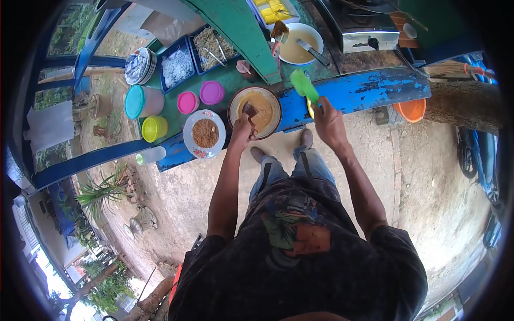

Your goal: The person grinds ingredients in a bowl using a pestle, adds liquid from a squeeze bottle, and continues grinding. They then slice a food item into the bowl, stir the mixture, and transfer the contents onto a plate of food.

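Our left grip (243, 132) is closed on a dark brown utensil (249, 109) reaching into the bowl of brown sauce (232, 109), which sits at the near edge of the table (353, 92), probably for easy reach. Our right grip (329, 121) clasps the green spatula (303, 84) by its yellow handle, apparently leaving its broad head free. Just beside the bowl, the plate of brown crumbs (188, 134) seems placed handily.

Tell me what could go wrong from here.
The bowl of brown sauce sits at the edge of the blue ledge; pressure from the dark utensil in the left hand might tip it. The flowered plate, also at that edge near the same hand, could get knocked. The green spatula in the right hand may drip if wet.
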Demonstrator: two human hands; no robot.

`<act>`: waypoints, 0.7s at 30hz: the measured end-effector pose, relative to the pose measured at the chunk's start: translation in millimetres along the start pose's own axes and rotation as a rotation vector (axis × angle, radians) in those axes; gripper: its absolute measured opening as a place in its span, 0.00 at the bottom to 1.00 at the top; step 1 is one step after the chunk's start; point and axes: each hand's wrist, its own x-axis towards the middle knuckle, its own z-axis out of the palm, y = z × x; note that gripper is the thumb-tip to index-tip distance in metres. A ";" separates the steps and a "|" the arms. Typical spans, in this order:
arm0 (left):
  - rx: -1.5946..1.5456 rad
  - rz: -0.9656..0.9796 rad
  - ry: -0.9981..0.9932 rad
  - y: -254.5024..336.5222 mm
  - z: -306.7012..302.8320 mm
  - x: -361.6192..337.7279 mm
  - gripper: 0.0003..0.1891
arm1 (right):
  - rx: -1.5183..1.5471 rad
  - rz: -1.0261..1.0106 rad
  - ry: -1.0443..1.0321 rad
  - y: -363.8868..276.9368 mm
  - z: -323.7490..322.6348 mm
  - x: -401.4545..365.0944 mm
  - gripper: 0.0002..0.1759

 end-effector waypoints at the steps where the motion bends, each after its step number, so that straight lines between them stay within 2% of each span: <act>1: -0.041 -0.006 -0.020 1.1 -0.4 -6.1 0.20 | -0.030 -0.074 -0.019 9.2 24.4 -6.4 0.09; 2: -0.031 -0.014 -0.018 0.5 -4.1 -8.0 0.20 | -0.061 -0.141 -0.042 16.8 49.4 -14.5 0.10; 4: -0.158 -0.024 -0.152 -3.9 -12.4 -11.2 0.22 | -0.085 -0.180 -0.035 18.3 87.0 -18.1 0.10; 8: -0.168 -0.047 -0.135 -7.8 -12.5 -12.3 0.23 | -0.119 -0.248 -0.037 8.1 127.3 -23.5 0.14; 17: -0.084 -0.060 -0.073 -7.5 -12.7 -14.6 0.22 | -0.088 -0.177 -0.078 2.7 149.5 -22.5 0.14; 19: -0.085 -0.006 -0.094 -3.9 -12.2 -14.2 0.22 | -0.065 -0.186 -0.068 3.6 153.7 -15.4 0.13; 21: -0.065 -0.005 -0.091 -5.2 -10.3 -14.1 0.20 | -0.121 -0.113 -0.096 3.8 163.3 -10.2 0.12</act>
